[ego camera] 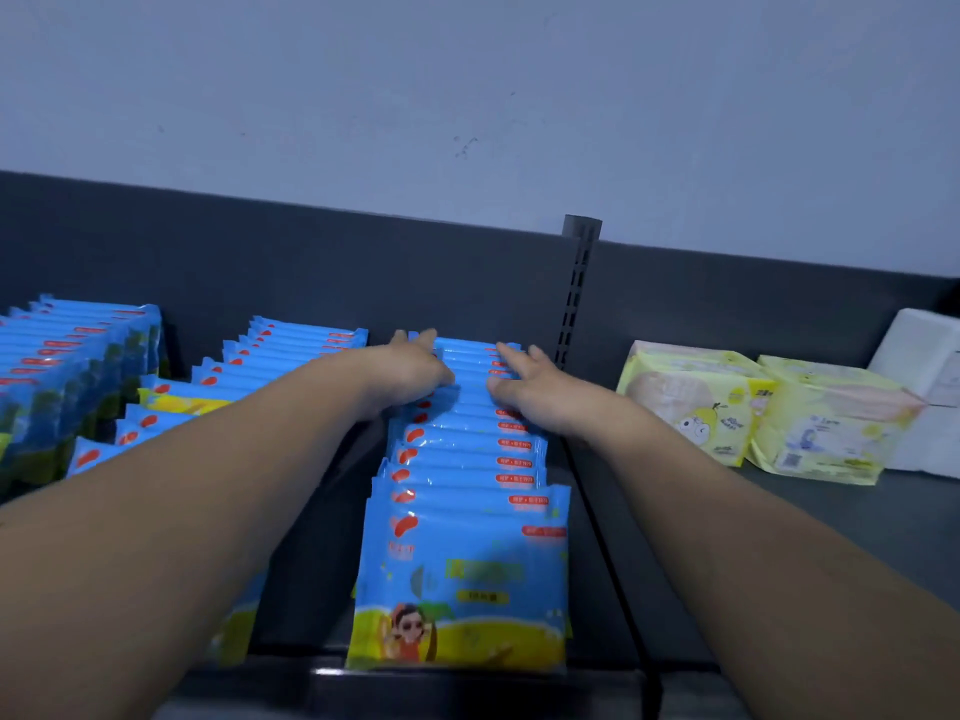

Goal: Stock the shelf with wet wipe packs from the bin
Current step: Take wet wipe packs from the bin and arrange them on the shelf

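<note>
My left hand (410, 371) and right hand (532, 389) press straight, empty fingers (508, 354) on the pack row (467, 459) just left of the post (574, 304). This row seems full to me. I cannot see the bin.

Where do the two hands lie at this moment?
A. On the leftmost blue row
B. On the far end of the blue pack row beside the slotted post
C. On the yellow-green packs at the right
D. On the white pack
B: the left hand and the right hand both rest on the tops of the far packs in the blue pack row, just left of the slotted post.
</note>
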A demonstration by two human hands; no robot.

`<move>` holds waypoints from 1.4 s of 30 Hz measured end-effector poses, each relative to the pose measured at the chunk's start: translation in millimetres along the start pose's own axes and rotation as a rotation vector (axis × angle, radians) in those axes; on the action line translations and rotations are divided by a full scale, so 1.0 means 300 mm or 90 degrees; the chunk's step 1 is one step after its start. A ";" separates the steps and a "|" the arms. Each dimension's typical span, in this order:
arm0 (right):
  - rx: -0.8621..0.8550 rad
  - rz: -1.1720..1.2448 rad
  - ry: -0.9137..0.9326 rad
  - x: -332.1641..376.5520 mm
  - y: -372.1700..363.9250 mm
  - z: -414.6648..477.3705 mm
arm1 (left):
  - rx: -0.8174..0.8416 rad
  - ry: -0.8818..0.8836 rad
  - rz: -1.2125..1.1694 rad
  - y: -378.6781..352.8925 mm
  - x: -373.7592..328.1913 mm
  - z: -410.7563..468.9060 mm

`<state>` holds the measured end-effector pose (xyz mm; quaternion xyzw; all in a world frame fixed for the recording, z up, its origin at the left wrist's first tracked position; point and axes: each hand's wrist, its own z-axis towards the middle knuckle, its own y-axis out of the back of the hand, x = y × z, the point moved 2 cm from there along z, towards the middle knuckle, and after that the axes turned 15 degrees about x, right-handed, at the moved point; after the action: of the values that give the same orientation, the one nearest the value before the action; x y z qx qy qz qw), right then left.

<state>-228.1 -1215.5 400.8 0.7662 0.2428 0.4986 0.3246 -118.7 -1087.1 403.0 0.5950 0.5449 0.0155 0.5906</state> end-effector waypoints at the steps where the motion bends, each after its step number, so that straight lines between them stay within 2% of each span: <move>1: 0.012 -0.042 -0.007 0.002 -0.014 -0.016 | 0.018 0.007 0.056 -0.015 0.002 -0.012; 4: 0.034 -0.106 -0.045 0.012 -0.065 -0.047 | 0.056 0.059 0.258 -0.074 0.023 -0.041; 6: 0.017 -0.076 -0.031 0.017 -0.074 -0.070 | 0.044 0.064 0.281 -0.078 0.023 -0.065; 9: -0.046 -0.007 -0.008 0.017 -0.048 -0.126 | 0.008 0.045 0.218 -0.046 -0.004 -0.138; 11: -0.041 -0.013 -0.009 0.003 -0.048 -0.161 | 0.019 0.015 0.152 -0.042 -0.022 -0.214; 14: 0.013 -0.024 -0.023 -0.026 -0.091 -0.208 | 0.108 -0.028 0.071 -0.096 -0.025 -0.316; 16: 0.040 -0.031 -0.021 -0.033 -0.130 -0.238 | 0.149 -0.005 0.114 -0.135 -0.004 -0.338; 18: 0.049 -0.025 -0.009 -0.028 -0.160 -0.268 | 0.129 0.041 0.182 -0.172 0.008 -0.334; 20: 0.040 0.027 0.014 -0.009 -0.175 -0.298 | 0.079 0.014 0.190 -0.180 0.012 -0.323; 22: 0.005 0.126 0.052 -0.001 -0.171 -0.326 | 0.033 -0.004 0.129 -0.171 0.014 -0.359; 25: -0.063 0.207 0.093 0.007 -0.164 -0.384 | -0.060 -0.071 -0.093 -0.170 0.019 -0.393; 26: -0.052 0.242 0.095 0.011 -0.178 -0.397 | -0.062 -0.071 -0.149 -0.173 0.023 -0.410; 29: -0.011 0.269 0.090 0.009 -0.243 -0.416 | -0.011 -0.081 -0.181 -0.213 0.043 -0.429; 33: -0.071 0.301 0.084 0.035 -0.288 -0.409 | -0.034 -0.142 -0.235 -0.237 0.054 -0.421; 36: -0.081 0.299 0.073 0.053 -0.307 -0.405 | -0.049 -0.163 -0.212 -0.240 0.059 -0.433; 40: -0.098 0.274 0.033 0.069 -0.313 -0.422 | -0.054 -0.134 -0.160 -0.246 0.086 -0.432; 42: -0.142 0.183 0.002 0.088 -0.320 -0.419 | -0.065 -0.144 -0.124 -0.236 0.080 -0.443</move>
<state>-338.6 -1100.6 382.5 0.7514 0.0746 0.5650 0.3325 -241.6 -1000.6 377.1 0.5066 0.5285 -0.0810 0.6764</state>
